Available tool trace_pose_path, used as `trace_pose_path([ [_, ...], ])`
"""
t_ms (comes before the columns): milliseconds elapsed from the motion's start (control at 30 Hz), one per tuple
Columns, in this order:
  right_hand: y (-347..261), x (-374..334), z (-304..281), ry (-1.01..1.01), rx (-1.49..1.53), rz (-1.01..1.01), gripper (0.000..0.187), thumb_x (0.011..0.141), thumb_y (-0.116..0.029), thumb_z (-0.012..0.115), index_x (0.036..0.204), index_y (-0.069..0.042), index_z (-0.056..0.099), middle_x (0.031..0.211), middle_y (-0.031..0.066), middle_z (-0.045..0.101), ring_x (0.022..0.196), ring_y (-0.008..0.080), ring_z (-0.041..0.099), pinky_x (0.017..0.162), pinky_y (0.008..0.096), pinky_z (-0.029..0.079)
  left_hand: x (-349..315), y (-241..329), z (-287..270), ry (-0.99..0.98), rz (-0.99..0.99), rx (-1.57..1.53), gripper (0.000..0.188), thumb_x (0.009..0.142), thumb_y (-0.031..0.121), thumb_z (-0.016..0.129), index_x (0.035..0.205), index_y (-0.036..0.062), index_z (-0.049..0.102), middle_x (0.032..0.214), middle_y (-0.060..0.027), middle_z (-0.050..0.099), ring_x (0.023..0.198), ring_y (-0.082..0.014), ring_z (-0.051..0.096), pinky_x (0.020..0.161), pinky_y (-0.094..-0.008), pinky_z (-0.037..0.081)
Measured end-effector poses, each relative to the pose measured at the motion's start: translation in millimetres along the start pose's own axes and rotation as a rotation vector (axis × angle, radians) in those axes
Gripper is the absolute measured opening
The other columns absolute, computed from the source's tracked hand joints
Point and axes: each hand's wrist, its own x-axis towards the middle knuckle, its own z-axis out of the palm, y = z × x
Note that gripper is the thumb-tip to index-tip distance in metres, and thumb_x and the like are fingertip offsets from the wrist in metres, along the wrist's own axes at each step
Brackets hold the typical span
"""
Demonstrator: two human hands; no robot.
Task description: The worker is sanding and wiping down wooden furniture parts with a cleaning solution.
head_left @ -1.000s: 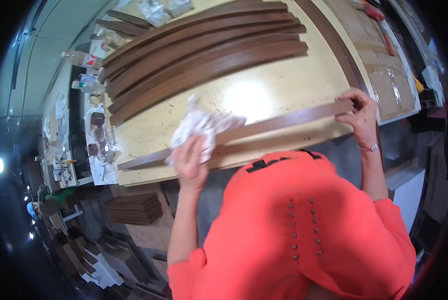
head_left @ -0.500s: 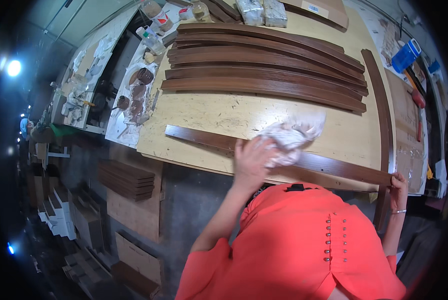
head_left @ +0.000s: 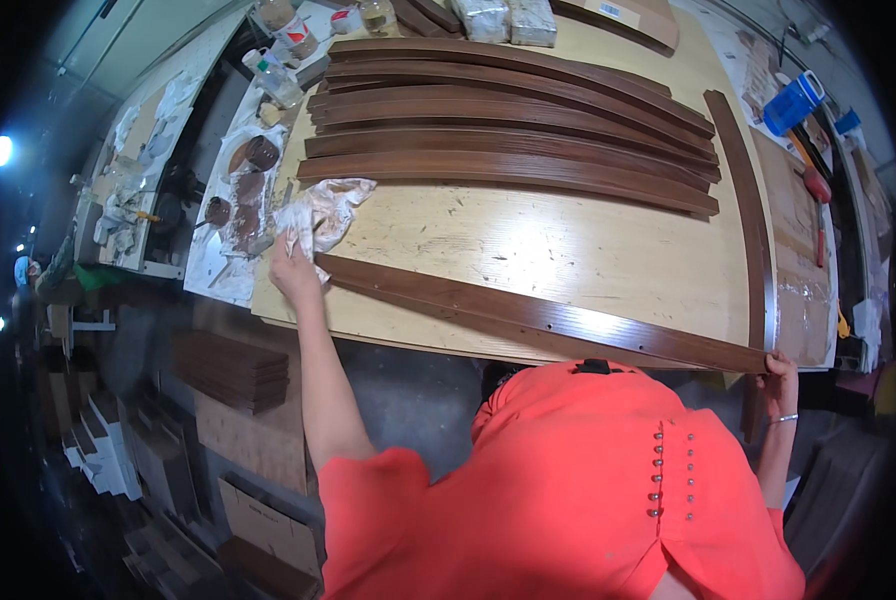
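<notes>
A long brown wooden strip (head_left: 508, 303) lies slantwise along the near edge of the pale table (head_left: 448, 220), with small dark holes in its face. My left hand (head_left: 294, 270) is closed on a stained white cloth (head_left: 330, 212) at the strip's left end. At the opposite end, my right hand (head_left: 780, 380) grips the strip, its fingers bent round the tip. Behind it, several similar brown strips (head_left: 508, 140) lie in a row across the table.
One more brown strip (head_left: 743, 200) lies along the table's right side. A blue bottle (head_left: 793, 103) and a red-handled tool (head_left: 817, 185) are beyond it. At the left stand a clear bottle (head_left: 276, 80) and a dark-stained cup (head_left: 261, 152). Stacked brown boards (head_left: 230, 368) sit low at the left.
My left hand has moved with the cloth from the middle of the strip to its left end. My right hand keeps its hold on the right end. The whole view has shifted slightly.
</notes>
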Motion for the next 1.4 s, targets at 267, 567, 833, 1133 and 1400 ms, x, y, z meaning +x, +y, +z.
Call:
trace_pose_path([
  [267,-6.2,-8.9,14.2,0.03,0.004,0.002,0.021,0.073,-0.015,0.069,0.089,-0.004,0.059,0.076,0.0032,0.059,0.059,0.013,0.055,0.047,0.0243,0.042,-166.7,182.9,13.6,-0.838,0.917,0.143,0.083,0.061,0.037,0.081,0.132,0.0093,0.05,0.13,-0.0135,0.055,0.123,-0.0302,0.048,0.11,-0.0476,0.024],
  [567,16.8,-3.8,-18.2,-0.062,-0.465,0.062,0.032,0.072,-0.017,0.071,0.099,-0.001,0.061,0.08,0.0057,0.061,0.067,0.0195,0.061,0.062,0.0299,0.05,-196.2,173.6,35.8,-0.994,1.009,0.024,0.052,0.066,0.027,0.078,0.111,0.0066,0.063,0.101,-0.0073,0.064,0.098,-0.0257,0.057,0.087,-0.0387,0.038],
  [833,-30.6,-65.1,120.6,-0.411,-0.926,-0.525,0.054,0.059,-0.019,0.08,0.108,-0.003,0.062,0.11,0.0167,0.061,0.097,0.0335,0.06,0.087,0.0363,0.048,-224.3,272.6,41.0,-0.974,1.314,0.023,0.047,0.063,0.022,0.08,0.105,0.0088,0.062,0.092,-0.0047,0.061,0.092,-0.0222,0.057,0.087,-0.0366,0.039],
  [1133,16.3,-77.7,113.1,-0.328,-0.648,-0.344,0.041,0.055,-0.011,0.078,0.091,0.002,0.062,0.068,0.0162,0.057,0.063,0.0223,0.059,0.061,0.0309,0.047,-168.4,239.6,68.5,-0.459,1.055,-0.357,0.02,0.071,0.007,0.068,0.091,0.0068,0.069,0.096,-0.0076,0.068,0.096,-0.0264,0.061,0.089,-0.0382,0.044],
  [1400,-21.0,-71.2,121.3,-0.565,-0.569,-0.029,0.033,0.054,0.001,0.077,0.084,0.003,0.062,0.071,0.0003,0.057,0.069,0.0078,0.05,0.064,0.025,0.043,-75.4,85.5,30.8,-0.16,0.117,-0.487,0.017,0.086,0.001,0.061,0.102,-0.0038,0.065,0.091,-0.0073,0.066,0.086,-0.0124,0.061,0.078,-0.0253,0.049],
])
